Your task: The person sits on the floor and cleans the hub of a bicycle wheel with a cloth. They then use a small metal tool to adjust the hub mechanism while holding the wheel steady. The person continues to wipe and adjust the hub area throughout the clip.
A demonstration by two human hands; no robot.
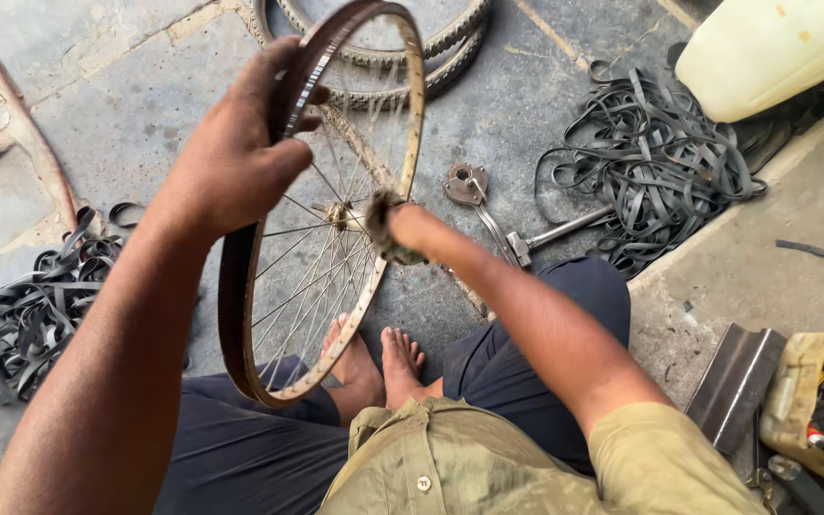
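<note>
On the concrete floor point(545, 105) of a repair shop, my left hand point(240, 143) grips the bare wheel rim point(336, 238) upright above my feet while my right hand point(402, 229), clenched on a rag point(383, 224), wipes it near the hub, and the next pass likely calls for turning the rim.

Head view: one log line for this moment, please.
left hand: grips wheel rim upright | right hand: presses rag on rim | floor: tyre, rubber strips

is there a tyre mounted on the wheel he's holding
No, the wheel rim held by the left hand is bare metal; loose tyres lie behind.
</note>
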